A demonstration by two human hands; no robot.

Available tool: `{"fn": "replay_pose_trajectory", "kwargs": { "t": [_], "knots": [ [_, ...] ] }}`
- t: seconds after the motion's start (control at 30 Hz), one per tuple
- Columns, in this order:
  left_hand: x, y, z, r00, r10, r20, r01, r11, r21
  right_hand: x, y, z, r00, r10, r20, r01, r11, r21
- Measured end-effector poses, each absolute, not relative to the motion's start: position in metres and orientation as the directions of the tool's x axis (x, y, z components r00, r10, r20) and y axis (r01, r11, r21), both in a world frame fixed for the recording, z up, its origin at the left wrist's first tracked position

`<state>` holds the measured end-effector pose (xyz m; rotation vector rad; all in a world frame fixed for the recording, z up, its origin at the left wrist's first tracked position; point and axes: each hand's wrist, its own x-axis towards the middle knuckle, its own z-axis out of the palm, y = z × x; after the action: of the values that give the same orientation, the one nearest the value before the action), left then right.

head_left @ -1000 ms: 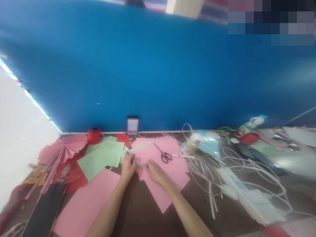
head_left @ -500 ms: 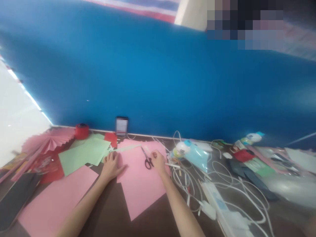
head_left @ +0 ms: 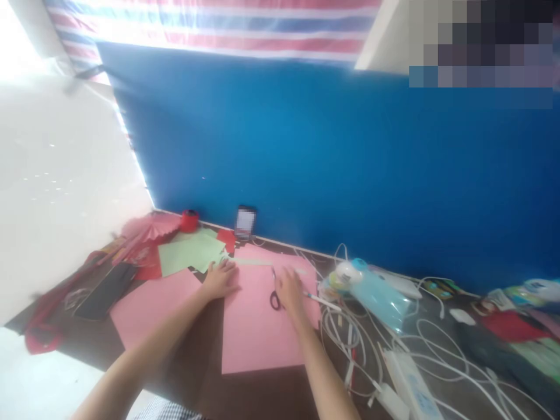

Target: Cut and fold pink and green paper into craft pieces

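My left hand (head_left: 220, 277) lies flat, fingers spread, on the left edge of a pink paper sheet (head_left: 258, 326). My right hand (head_left: 290, 290) is blurred and rests on the same sheet, right beside black-handled scissors (head_left: 275, 294); whether it grips them I cannot make out. A pale green paper strip (head_left: 256, 263) lies just beyond both hands. Light green sheets (head_left: 190, 255) sit to the left of my left hand.
A second pink sheet (head_left: 151, 303), a pink folded fan (head_left: 151, 227), a red tape roll (head_left: 189, 221) and a phone (head_left: 245, 222) against the blue wall (head_left: 332, 163) lie left and behind. White cables (head_left: 350, 326), a power strip (head_left: 411, 388) and a plastic bag (head_left: 380, 294) crowd the right.
My right hand moved from the green strip over to the scissors. My left hand flattened on the pink sheet. The camera tilted up and swung, showing more wall.
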<state>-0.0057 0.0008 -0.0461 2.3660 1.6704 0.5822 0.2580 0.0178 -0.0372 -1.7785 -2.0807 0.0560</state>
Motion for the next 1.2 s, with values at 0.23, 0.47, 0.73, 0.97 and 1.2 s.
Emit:
{"fn": "replay_pose_trajectory", "kwargs": {
  "t": [0.23,0.47,0.73,0.97,1.2],
  "knots": [
    [-0.029,-0.003,-0.043,0.365,0.926,0.091,0.829,-0.368,0.420,0.258,-0.001,-0.067,-0.298,0.939,0.171,0.903,0.335,-0.269],
    [-0.025,-0.006,-0.052,0.338,0.933,0.121,0.807,-0.353,0.474,0.272,0.021,-0.056,-0.256,0.950,0.178,0.932,0.291,-0.217],
    [-0.027,-0.011,-0.052,0.308,0.931,0.197,0.791,-0.365,0.491,0.228,0.029,-0.041,-0.447,0.888,0.107,0.879,0.458,-0.133],
    [-0.026,-0.015,-0.051,0.301,0.918,0.260,0.773,-0.394,0.498,0.238,0.026,-0.029,-0.465,0.882,0.076,0.877,0.470,-0.096],
    [-0.025,-0.019,-0.046,0.301,0.908,0.291,0.764,-0.412,0.497,0.234,0.020,-0.025,-0.234,0.966,0.112,0.966,0.244,-0.085]
  ]
}}
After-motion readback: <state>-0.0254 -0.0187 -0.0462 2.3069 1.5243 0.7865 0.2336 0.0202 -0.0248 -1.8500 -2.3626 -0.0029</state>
